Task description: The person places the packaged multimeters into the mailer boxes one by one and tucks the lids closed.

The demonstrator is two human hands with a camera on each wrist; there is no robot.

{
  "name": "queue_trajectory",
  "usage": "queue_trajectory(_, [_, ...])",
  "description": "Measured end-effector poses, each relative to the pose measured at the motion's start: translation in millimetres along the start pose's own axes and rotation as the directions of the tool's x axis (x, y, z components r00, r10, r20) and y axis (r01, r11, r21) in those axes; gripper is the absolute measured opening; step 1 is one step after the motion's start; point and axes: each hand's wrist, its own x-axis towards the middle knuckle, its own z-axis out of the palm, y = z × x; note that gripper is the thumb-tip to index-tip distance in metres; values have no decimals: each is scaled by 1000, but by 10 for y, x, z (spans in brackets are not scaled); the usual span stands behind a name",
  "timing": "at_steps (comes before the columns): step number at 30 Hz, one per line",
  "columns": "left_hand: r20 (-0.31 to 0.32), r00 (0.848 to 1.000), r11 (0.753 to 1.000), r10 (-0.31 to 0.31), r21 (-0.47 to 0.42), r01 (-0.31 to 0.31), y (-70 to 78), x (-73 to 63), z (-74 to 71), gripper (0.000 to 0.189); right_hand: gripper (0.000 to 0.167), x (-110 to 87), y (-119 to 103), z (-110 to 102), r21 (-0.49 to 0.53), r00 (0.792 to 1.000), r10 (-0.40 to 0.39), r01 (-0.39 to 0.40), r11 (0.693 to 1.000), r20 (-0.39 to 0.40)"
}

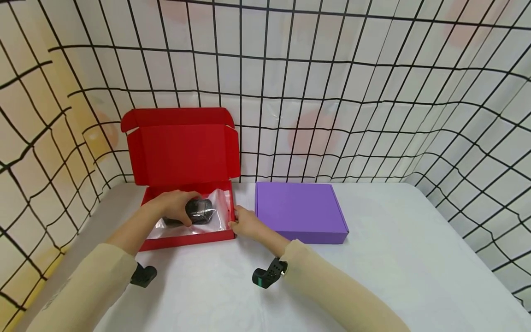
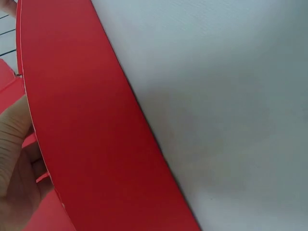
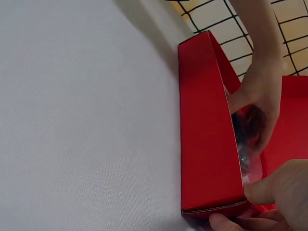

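An open red cardboard box [image 1: 188, 239] lies at the left, its lid [image 1: 186, 154] raised behind it. Inside is a clear plastic bag [image 1: 217, 214] with a black object [image 1: 201, 212] in it; what kind of object, I cannot tell. My left hand [image 1: 176, 206] reaches down into the box and grips the bagged black object, thumb on the near side and fingers on the far side. With thumb and fingers, my right hand [image 1: 248, 223] pinches the box's right wall near the front corner; the right wrist view shows the thumb [image 3: 260, 191] at the rim.
A closed purple box [image 1: 298, 207] lies to the right of the red one, close by my right hand. Both stand on a white table [image 1: 398, 258]. White sheeting with a black grid [image 1: 315, 115] rises behind the table and along its sides.
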Motion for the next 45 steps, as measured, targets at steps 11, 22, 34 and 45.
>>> queue_trajectory(11, [-196, 981, 992, 11, -120, -35, -256, -183, -44, 74, 50, 2, 5, 7, -11, 1000, 15, -15, 1000, 0])
queue_trajectory(22, [-394, 918, 986, -47, -165, -21, -432, -324, -62, 52, 49, 2, 4, 9, -26, 1000, 12, -12, 1000, -2])
queue_trajectory(34, [-793, 590, 974, -150, -221, -50, -588, -403, -45, 40, 23, 18, -43, -49, -141, 994, -102, 96, 985, -34])
queue_trajectory(45, [-826, 473, 916, -307, -391, -88, -643, -419, -224, 63, 77, 737, 249, -269, -82, 969, -139, 125, 989, -203])
